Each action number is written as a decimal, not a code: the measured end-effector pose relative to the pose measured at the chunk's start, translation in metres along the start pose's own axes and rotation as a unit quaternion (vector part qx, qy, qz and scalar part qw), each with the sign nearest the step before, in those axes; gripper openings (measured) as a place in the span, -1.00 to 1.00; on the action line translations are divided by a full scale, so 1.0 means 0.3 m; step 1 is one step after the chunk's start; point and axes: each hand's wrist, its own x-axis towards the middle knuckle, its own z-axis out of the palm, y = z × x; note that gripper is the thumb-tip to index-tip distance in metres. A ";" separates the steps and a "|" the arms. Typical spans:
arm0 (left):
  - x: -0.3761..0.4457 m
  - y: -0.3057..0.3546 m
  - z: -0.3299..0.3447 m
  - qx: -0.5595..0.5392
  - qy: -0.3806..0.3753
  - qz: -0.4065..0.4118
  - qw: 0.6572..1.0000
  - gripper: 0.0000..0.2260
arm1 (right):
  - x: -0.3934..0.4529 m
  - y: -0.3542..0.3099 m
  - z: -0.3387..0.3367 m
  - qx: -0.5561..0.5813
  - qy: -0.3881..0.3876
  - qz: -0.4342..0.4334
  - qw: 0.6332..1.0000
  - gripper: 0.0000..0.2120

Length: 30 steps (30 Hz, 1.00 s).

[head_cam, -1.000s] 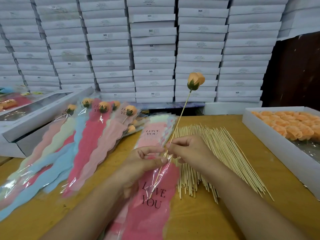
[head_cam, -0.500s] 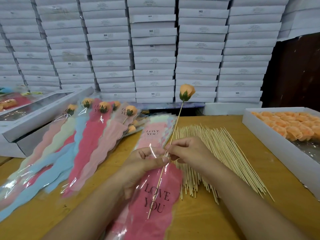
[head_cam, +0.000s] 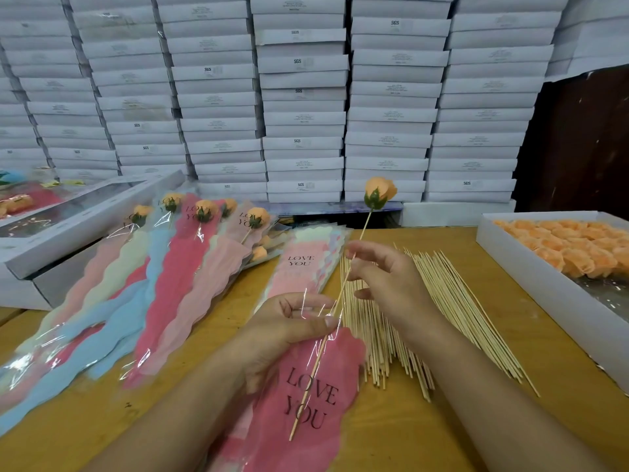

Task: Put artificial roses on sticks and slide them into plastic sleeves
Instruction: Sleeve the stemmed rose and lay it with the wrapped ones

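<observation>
While the sleeve (head_cam: 306, 400) mouth is pinched apart by the left hand (head_cam: 289, 330), the stick (head_cam: 326, 338), gripped by the right hand (head_cam: 384, 284), should be pushed straight.

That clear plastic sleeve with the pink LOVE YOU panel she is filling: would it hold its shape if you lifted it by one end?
Probably not. The clear plastic sleeve with the pink panel creases and glints under the left hand, so it looks thin and floppy. It likely weighs almost nothing, and its glossy film may be slippery. The thin wooden stick inside should stiffen it somewhat.
</observation>
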 end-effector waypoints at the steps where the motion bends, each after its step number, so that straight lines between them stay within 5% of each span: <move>1: 0.001 0.000 -0.001 -0.002 0.003 0.001 1.000 -0.66 | -0.001 0.000 -0.001 0.003 -0.003 0.002 1.000 -0.77; 14: -0.009 0.024 -0.001 -0.062 0.011 0.045 0.997 -0.66 | -0.020 0.021 0.046 -0.074 -0.121 -0.011 0.990 -0.79; 30: -0.008 0.013 0.000 0.002 0.016 0.009 1.000 -0.59 | 0.003 0.008 0.010 -0.048 -0.026 -0.005 0.999 -0.68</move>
